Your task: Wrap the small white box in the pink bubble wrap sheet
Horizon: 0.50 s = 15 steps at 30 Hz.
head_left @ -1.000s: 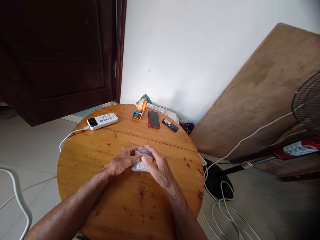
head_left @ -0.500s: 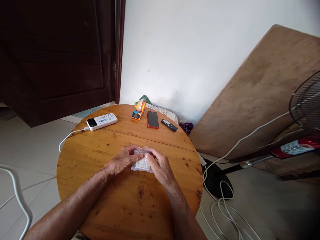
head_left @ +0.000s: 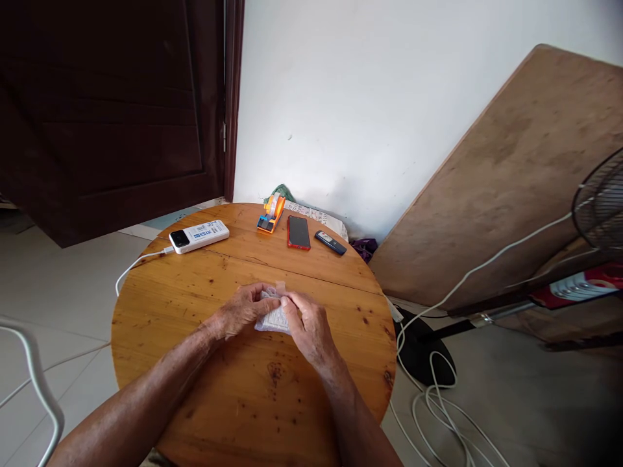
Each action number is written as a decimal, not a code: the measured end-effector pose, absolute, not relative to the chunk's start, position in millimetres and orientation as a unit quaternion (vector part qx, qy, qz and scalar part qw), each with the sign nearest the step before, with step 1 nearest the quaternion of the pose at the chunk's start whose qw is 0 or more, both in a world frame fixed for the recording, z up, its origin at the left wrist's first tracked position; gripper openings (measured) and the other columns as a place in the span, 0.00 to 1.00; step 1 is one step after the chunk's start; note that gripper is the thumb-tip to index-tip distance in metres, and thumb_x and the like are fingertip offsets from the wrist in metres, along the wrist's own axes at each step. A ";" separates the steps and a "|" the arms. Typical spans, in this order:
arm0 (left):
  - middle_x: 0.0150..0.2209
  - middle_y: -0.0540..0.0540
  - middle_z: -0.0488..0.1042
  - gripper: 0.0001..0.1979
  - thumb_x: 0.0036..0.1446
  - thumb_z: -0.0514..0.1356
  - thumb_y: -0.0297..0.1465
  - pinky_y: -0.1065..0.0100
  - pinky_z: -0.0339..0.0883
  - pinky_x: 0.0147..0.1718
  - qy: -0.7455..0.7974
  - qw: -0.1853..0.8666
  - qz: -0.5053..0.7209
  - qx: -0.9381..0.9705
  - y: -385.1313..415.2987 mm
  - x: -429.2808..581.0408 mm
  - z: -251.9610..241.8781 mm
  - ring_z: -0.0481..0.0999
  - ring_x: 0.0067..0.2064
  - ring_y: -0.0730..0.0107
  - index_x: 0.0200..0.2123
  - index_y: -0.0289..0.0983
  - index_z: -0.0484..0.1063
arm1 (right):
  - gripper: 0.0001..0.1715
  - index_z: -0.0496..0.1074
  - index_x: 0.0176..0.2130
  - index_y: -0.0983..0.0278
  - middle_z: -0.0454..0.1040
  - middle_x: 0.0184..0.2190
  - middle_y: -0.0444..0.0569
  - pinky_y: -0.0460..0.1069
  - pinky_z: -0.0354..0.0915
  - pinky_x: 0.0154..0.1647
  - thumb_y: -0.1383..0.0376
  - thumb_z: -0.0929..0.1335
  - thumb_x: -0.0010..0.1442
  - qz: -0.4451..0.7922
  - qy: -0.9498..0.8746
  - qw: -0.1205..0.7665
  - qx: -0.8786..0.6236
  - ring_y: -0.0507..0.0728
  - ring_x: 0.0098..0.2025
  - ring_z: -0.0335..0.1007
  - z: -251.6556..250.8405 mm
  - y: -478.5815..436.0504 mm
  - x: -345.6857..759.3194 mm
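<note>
A small bubble-wrapped packet (head_left: 273,319) is held just above or on the round wooden table (head_left: 272,415); the exact contact is unclear. My left hand (head_left: 246,309) grips its left side, thumb across the top. At its right edge my right hand (head_left: 307,322) has its fingers closed, the thumb near the left thumb. A short strip of tape (head_left: 281,286) sticks up at the packet's far edge, beside my right fingers. What the packet contains cannot be made out.
Along the table's far side are a white power bank (head_left: 200,236) with a cable, an orange tape dispenser (head_left: 271,213), a red-edged phone (head_left: 298,233) and a dark remote (head_left: 330,242). A fan (head_left: 601,207) and coiled cable are at right, a dark door at left.
My right hand has shifted slightly, its fingers drawn in more over the packet's right side. The tape strip now stands a little further left and higher.
</note>
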<state>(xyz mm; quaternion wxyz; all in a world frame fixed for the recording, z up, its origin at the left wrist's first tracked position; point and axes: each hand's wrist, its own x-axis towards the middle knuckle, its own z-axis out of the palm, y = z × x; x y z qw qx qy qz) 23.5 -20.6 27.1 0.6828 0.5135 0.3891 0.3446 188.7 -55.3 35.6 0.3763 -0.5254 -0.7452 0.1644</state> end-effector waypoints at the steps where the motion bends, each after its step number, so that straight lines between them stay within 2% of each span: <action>1: 0.37 0.46 0.76 0.29 0.44 0.68 0.48 0.71 0.64 0.33 0.387 0.684 0.343 0.515 -20.8 23.3 27.4 0.72 0.34 0.70 0.43 0.32 0.73 | 0.14 0.74 0.35 0.62 0.77 0.33 0.48 0.48 0.64 0.39 0.63 0.60 0.66 0.187 -0.740 0.384 -0.520 0.56 0.37 0.71 37.3 -54.9 189.4; 6: 0.33 0.48 0.76 0.25 0.49 0.64 0.49 0.71 0.63 0.31 0.409 0.621 0.311 0.592 -20.6 24.1 22.0 0.72 0.33 0.69 0.40 0.34 0.75 | 0.15 0.71 0.28 0.63 0.74 0.32 0.48 0.48 0.64 0.40 0.62 0.63 0.64 0.263 -0.706 0.425 -0.501 0.56 0.38 0.70 39.4 -51.1 193.1; 10: 0.32 0.48 0.77 0.23 0.53 0.59 0.49 0.71 0.65 0.32 0.413 0.558 0.296 0.656 -19.2 24.6 16.6 0.72 0.34 0.68 0.40 0.34 0.76 | 0.16 0.68 0.25 0.63 0.70 0.28 0.46 0.47 0.62 0.33 0.62 0.63 0.63 0.277 -0.699 0.405 -0.520 0.55 0.33 0.67 37.6 -49.7 194.7; 15: 0.34 0.47 0.78 0.23 0.55 0.56 0.47 0.70 0.65 0.34 0.443 0.497 0.280 0.692 -17.5 22.9 16.5 0.72 0.35 0.67 0.41 0.34 0.77 | 0.12 0.73 0.31 0.63 0.73 0.31 0.47 0.46 0.62 0.32 0.62 0.64 0.62 0.291 -0.693 0.400 -0.524 0.54 0.33 0.69 36.7 -49.9 194.2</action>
